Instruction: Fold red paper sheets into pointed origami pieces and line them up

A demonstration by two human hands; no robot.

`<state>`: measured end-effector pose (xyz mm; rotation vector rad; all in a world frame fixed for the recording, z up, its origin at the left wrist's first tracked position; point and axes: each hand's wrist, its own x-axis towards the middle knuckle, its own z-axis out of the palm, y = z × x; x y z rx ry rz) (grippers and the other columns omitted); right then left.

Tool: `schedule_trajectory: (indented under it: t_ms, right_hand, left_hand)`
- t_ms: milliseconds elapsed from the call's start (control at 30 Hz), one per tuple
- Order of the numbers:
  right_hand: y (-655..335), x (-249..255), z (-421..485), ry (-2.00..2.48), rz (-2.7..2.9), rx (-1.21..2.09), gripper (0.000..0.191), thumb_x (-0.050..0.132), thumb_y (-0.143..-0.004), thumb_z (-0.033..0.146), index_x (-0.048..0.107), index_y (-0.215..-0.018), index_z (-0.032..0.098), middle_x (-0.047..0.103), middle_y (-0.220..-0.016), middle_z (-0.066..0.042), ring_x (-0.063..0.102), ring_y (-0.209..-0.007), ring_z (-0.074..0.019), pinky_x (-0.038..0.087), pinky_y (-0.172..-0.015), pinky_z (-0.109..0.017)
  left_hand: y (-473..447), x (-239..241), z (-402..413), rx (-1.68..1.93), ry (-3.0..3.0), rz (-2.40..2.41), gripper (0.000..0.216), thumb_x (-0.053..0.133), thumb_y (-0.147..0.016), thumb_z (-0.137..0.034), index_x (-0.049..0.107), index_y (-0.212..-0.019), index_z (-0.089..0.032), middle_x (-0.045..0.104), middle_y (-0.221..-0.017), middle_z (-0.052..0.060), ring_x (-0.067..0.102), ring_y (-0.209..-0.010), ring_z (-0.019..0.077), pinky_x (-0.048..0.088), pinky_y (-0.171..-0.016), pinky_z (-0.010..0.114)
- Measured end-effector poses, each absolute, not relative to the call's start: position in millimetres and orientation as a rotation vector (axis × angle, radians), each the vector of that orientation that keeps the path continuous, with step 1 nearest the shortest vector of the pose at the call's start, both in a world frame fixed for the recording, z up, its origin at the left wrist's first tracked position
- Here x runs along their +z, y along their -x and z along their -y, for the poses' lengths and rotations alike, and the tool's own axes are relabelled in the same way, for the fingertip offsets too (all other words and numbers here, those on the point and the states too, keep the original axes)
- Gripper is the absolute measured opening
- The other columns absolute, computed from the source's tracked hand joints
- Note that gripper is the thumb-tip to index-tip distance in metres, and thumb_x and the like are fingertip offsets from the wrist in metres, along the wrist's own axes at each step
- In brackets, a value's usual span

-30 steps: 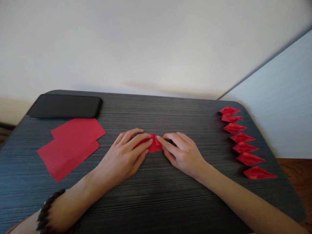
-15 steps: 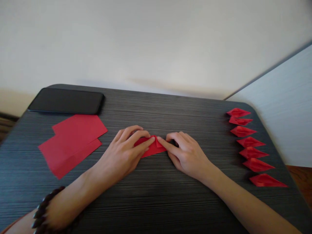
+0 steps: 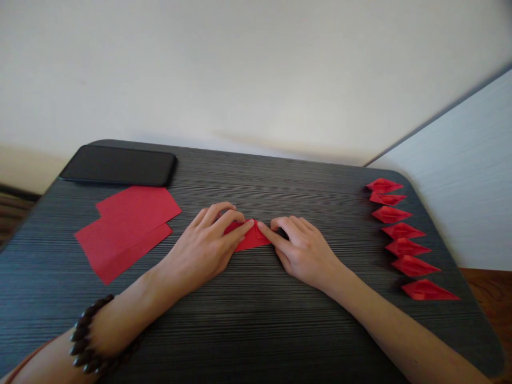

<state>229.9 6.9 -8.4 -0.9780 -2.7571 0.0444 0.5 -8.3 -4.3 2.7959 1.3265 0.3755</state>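
A small folded piece of red paper (image 3: pixel 253 241) lies on the dark table between my hands. My left hand (image 3: pixel 208 240) comes from the left and presses its index fingertip on the paper near the middle of its top edge; this hand covers the paper's left end. From the other side my right hand (image 3: pixel 302 246) presses its index fingertip on the folded flap, close to the left fingertip. The remaining right fingers are curled, and the thumb is by the paper's right end. Both hands are closed on the paper, which lies flat.
At left, several flat red paper sheets (image 3: pixel 128 226) overlap on the table (image 3: pixel 256 320). Behind them lies a black smartphone (image 3: pixel 120 165). Along the right edge stands a row of several folded red paper pieces (image 3: pixel 404 247), pointed at the ends. A pale wall (image 3: pixel 248 69) rises behind the table.
The view has shifted slightly. Both hands stay on the folded red paper, with the index fingertips still pressing near its top edge; little else differs.
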Motion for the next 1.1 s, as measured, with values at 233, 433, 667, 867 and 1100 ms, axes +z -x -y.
schedule_trajectory:
  t_ms: [233, 433, 667, 867, 1100]
  right_hand:
    - [-229, -9, -7, 0.975, 2.742, 0.054, 0.038, 0.042, -0.091, 0.017, 0.054, -0.128, 0.017, 0.058, -0.098, -0.010, 0.050, -0.084, -0.0204, 0.045, -0.074, -0.036]
    - [-229, -8, -7, 0.987, 2.743, 0.044, 0.037, 0.043, -0.091, 0.017, 0.055, -0.126, 0.016, 0.058, -0.101, -0.010, 0.051, -0.087, -0.0213, 0.047, -0.074, -0.036]
    - [-242, -12, 3, 0.986, 2.692, 0.091, 0.040, 0.048, -0.086, 0.017, 0.056, -0.125, 0.017, 0.057, -0.109, -0.011, 0.051, -0.088, -0.0211, 0.049, -0.077, -0.038]
    - [-248, -16, 12, 1.032, 2.607, 0.090, 0.037, 0.046, -0.087, 0.015, 0.058, -0.122, 0.016, 0.059, -0.107, -0.011, 0.054, -0.086, -0.0197, 0.051, -0.075, -0.037]
    - [-234, -12, -2, 1.034, 2.583, 0.105, 0.036, 0.046, -0.089, 0.021, 0.057, -0.124, 0.021, 0.056, -0.113, -0.010, 0.056, -0.091, -0.0190, 0.052, -0.076, -0.034]
  left_hand:
    - [-4, -4, 8, 0.290, -2.837, -1.331, 0.047, 0.048, -0.088, -0.014, 0.045, -0.134, -0.018, 0.055, -0.115, 0.011, 0.042, -0.117, 0.0309, 0.044, -0.092, 0.046]
    - [-10, 1, 10, 0.220, -2.872, -1.354, 0.043, 0.045, -0.088, -0.016, 0.049, -0.131, -0.015, 0.056, -0.116, 0.012, 0.042, -0.118, 0.0329, 0.044, -0.091, 0.047]
    - [-16, 1, 14, 0.220, -2.883, -1.417, 0.041, 0.044, -0.089, -0.016, 0.050, -0.129, -0.013, 0.057, -0.119, 0.012, 0.045, -0.116, 0.0332, 0.044, -0.088, 0.047]
    - [-15, 2, 14, 0.243, -2.877, -1.399, 0.040, 0.044, -0.090, -0.016, 0.050, -0.129, -0.015, 0.057, -0.119, 0.012, 0.046, -0.115, 0.0316, 0.043, -0.089, 0.045]
    - [-13, -1, 14, 0.304, -2.875, -1.390, 0.040, 0.046, -0.089, -0.017, 0.052, -0.128, -0.016, 0.057, -0.119, 0.013, 0.047, -0.115, 0.0315, 0.044, -0.089, 0.046]
